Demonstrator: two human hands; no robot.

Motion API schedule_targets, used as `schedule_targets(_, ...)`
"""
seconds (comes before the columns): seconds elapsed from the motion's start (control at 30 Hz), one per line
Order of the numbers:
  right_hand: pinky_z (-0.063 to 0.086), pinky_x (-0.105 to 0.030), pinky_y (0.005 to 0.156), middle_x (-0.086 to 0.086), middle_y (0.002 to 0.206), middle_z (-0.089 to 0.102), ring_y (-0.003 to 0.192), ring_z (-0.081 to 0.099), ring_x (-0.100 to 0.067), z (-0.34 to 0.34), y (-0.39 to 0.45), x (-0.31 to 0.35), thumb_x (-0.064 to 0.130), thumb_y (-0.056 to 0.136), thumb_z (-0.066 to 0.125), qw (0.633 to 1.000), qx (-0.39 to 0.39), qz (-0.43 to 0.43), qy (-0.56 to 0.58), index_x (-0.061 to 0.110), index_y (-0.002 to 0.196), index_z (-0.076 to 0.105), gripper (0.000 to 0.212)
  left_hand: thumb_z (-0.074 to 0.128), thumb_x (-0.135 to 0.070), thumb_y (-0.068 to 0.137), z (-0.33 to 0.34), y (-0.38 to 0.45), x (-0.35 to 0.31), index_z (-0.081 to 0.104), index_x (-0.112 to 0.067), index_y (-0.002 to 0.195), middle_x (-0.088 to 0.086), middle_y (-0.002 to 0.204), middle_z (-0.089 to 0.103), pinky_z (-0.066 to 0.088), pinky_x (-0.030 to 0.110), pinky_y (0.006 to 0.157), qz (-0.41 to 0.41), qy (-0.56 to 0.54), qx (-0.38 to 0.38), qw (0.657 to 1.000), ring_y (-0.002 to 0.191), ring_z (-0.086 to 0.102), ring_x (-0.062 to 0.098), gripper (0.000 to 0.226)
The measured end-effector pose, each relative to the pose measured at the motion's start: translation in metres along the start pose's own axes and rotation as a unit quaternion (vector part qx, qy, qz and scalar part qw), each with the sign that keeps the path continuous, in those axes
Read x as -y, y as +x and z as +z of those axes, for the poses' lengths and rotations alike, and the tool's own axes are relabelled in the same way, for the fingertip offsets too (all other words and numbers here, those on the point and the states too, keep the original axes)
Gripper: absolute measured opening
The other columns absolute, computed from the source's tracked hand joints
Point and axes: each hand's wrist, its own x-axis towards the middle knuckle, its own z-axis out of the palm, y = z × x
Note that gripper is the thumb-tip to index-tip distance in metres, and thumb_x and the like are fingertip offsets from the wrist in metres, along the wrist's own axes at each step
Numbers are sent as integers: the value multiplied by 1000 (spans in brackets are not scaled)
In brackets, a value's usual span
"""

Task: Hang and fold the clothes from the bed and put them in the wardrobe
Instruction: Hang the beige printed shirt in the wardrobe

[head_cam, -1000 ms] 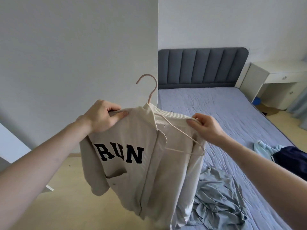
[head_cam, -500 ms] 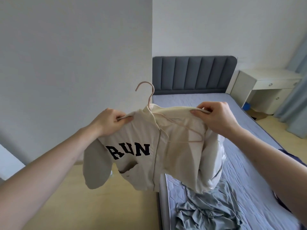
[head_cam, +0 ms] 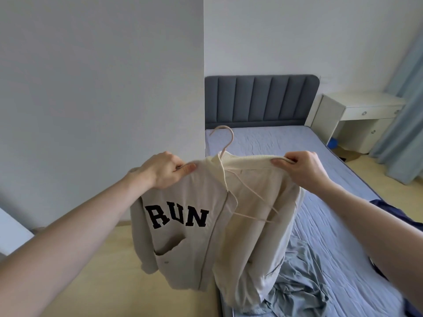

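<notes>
We hold the cream jacket (head_cam: 201, 216) up over the bed (head_cam: 320, 202), left hand (head_cam: 163, 169) pinching one shoulder, right hand (head_cam: 302, 167) pinching the other. Between our grips the hanger (head_cam: 225, 154) seems seated only on the left-hand side; its other arm, below the right grip, lies bare and could let the jacket slide off.

Both hands are holding a beige jacket (head_cam: 194, 225) printed "RUN" above the bed (head_cam: 332, 202): the left hand (head_cam: 167, 169) is gripping one shoulder, the right hand (head_cam: 302, 167) is pinching the other, with a hanger (head_cam: 225, 143) sitting inside the collar.
</notes>
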Motion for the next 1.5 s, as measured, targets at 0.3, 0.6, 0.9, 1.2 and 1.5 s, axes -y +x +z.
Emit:
schedule_targets(0.3,47,-35,54,1,59,57,59,53,-17,-34,-17,76,56,85,76,995,7,-99,-28,21,58,66,45,32,-68,99,10,-12,12,39,-24,55,-10,51,46,26,31,51,-51,93,-93,990,52,46,16,63)
schedule_targets(0.6,34,-24,48,8,57,51,50,40,-8,7,-71,153,35,101,59,981,169,-29,93,16,78,51,31,21,-65,102,5,-7,2,48,-23,62,-7,57,44,18,30,50,-125,131,-169,969,56,43,24,64)
schedule_targets(0.9,62,-53,66,0,76,62,69,69,-22,98,-113,137,21,104,46,953,161,18,257,18,93,45,11,48,-33,96,4,-14,-33,33,-21,56,-6,47,39,22,28,48,-138,34,-206,968,45,39,16,44)
schedule_targets(1.2,56,-19,72,24,92,70,85,69,-1,48,-60,89,45,92,65,973,123,-160,109,39,96,63,8,53,-45,97,-11,-19,-48,32,-27,55,-7,45,39,22,27,47,-114,12,-243,963,43,41,14,51)
schedule_targets(1.5,37,-26,62,7,71,57,68,54,-10,5,12,31,61,97,55,963,222,-153,-11,24,79,60,42,52,-43,91,-23,-34,-38,34,-24,58,-6,46,41,20,25,46,-147,36,-266,952,45,42,10,42)
